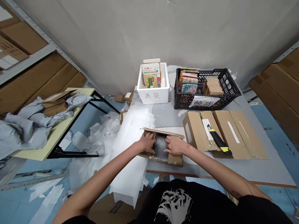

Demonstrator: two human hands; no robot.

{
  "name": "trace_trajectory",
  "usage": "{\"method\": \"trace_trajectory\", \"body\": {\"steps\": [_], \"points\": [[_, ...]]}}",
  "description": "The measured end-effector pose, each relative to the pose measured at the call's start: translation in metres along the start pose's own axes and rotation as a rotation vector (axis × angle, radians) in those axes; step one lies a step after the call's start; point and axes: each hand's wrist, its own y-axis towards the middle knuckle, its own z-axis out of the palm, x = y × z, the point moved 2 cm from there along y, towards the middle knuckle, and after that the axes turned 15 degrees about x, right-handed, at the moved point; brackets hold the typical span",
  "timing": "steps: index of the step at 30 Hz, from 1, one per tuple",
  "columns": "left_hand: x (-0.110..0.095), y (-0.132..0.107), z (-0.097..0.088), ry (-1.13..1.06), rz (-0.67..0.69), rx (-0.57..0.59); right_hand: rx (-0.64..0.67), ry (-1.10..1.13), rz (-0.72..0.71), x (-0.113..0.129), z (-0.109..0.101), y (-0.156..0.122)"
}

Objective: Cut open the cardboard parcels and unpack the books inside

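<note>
Hands are both on a small open cardboard box (175, 160) at the near edge of the grey table (168, 115), right in front of us. We see the left hand (147, 143) lying on the box's left flap with its fingers curled over the inner edge; we cannot tell if they clamp it or just press. The right hand (175, 144) lies flat on the right side, fingers together and stretched toward the middle, pinching nothing. Between the two hands a dark shiny wrapped item (160, 144) shows inside the box.

Just left of the box is a stack of white foam sheets (135, 149), hanging over the table edge. Just right, flat cartons (243, 133) lie side by side, with a black and yellow knife (219, 141) resting on them. Further back, a white bin (153, 93) holds upright books, and beside it a black crate (229, 87) holds more books, with a paper label on its front. Well to the left, a yellow side table (63, 130) carries grey bags (21, 127).
</note>
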Motion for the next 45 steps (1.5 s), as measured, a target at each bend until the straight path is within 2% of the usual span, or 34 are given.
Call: {"method": "trace_trajectory", "body": {"steps": [2, 4, 7, 11, 14, 16, 18, 21, 24, 26, 31, 32, 34, 37, 40, 42, 45], "points": [[-0.001, -0.010, 0.003, 0.064, 0.018, -0.047, -0.004, -0.011, 0.032, 0.002, -0.007, -0.013], [-0.005, -0.023, 0.005, 0.127, 0.021, -0.194, 0.021, -0.004, 0.113, 0.001, -0.007, -0.031], [-0.006, -0.040, 0.010, 0.142, -0.105, -0.369, 0.028, 0.024, 0.314, -0.005, 0.006, -0.059], [0.010, -0.051, 0.023, 0.070, -0.358, -0.420, -0.115, 0.065, 0.573, -0.008, 0.030, -0.076], [0.022, -0.054, 0.029, 0.141, -0.359, -0.527, -0.255, 0.145, 0.744, -0.001, 0.044, -0.073], [0.026, -0.052, 0.031, 0.191, -0.295, -0.505, -0.308, 0.202, 0.858, 0.006, 0.053, -0.068], [0.028, -0.047, 0.028, 0.203, -0.279, -0.406, -0.320, 0.260, 0.965, 0.012, 0.062, -0.063], [0.028, -0.038, 0.017, 0.132, -0.405, -0.264, -0.309, 0.335, 1.064, 0.014, 0.071, -0.060], [0.023, -0.026, 0.001, -0.099, -0.524, -0.161, -0.301, 0.384, 1.087, 0.010, 0.074, -0.061], [0.017, -0.017, -0.011, -0.212, -0.492, -0.148, -0.296, 0.422, 1.079, 0.008, 0.075, -0.063], [0.013, 0.005, -0.035, -0.172, -0.362, -0.408, -0.307, 0.482, 1.037, 0.015, 0.080, -0.064], [0.014, 0.010, -0.036, -0.135, -0.328, -0.445, -0.305, 0.491, 1.027, 0.018, 0.083, -0.062], [0.017, 0.023, -0.031, -0.072, -0.250, -0.439, -0.304, 0.511, 1.022, 0.025, 0.090, -0.058], [0.024, 0.044, -0.020, -0.043, -0.169, -0.322, -0.353, 0.535, 1.058, 0.034, 0.104, -0.050], [0.033, 0.059, -0.014, -0.042, -0.141, -0.243, -0.463, 0.549, 1.059, 0.040, 0.118, -0.043], [0.039, 0.061, -0.013, -0.036, -0.131, -0.236, -0.523, 0.556, 1.032, 0.042, 0.123, -0.042], [0.046, 0.053, -0.012, -0.026, -0.124, -0.251, -0.568, 0.562, 0.994, 0.045, 0.126, -0.044]]}}
